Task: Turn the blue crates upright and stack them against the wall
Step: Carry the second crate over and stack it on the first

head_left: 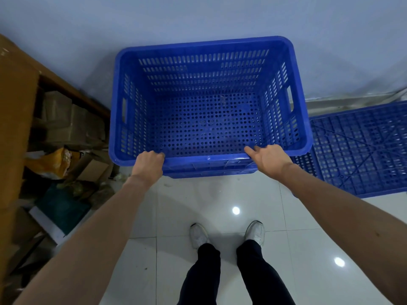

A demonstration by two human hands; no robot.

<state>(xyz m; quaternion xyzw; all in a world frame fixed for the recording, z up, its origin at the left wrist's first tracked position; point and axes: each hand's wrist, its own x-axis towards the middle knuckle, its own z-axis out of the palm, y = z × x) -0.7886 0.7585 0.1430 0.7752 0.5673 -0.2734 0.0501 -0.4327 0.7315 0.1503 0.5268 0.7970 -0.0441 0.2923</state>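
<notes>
An upright blue perforated crate (204, 44) stands against the pale wall, nested on at least one other blue crate whose rim (211, 173) shows just below its near edge. My left hand (149, 162) is curled over the near rim at its left. My right hand (269, 157) rests on the same rim at the right, fingers partly spread over the edge. A second blue crate (361, 150) lies upside down on the floor to the right, its ribbed base facing up.
A brown shelf (17, 102) with cardboard boxes, a yellow bag (55, 161) and clutter fills the left side. Glossy white floor tiles (220, 205) lie in front, with my two feet (226, 234) on them. A pale skirting runs along the wall at right.
</notes>
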